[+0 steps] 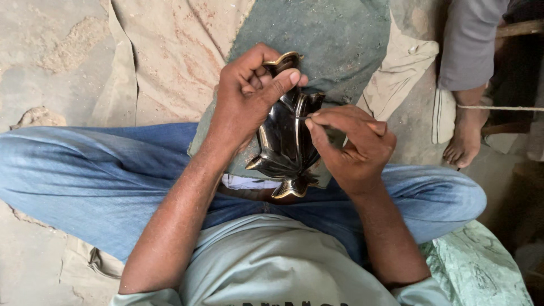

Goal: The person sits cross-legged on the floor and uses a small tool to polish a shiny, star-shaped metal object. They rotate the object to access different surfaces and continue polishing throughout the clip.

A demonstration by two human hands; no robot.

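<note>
Brass piece [286,144]: dark, shiny, leaf-shaped, gold edges; held over the lap, above green cloth [334,34].
Left hand [249,93]: fingers closed round the far end, thumb across its face.
Right hand [354,144]: fingers pinched together on a thin tool, barely visible, tip touching the piece's middle.
Far right: another person's bare foot [464,139] on the floor.

Dusty concrete floor [51,51]; tan cloth [170,51] and green cloth [334,34] spread on it; soft daylight.

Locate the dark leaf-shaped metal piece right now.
In the head view, centre frame: the leaf-shaped metal piece is over the person's lap, gripped by the left hand, right hand touching its right edge.
</note>
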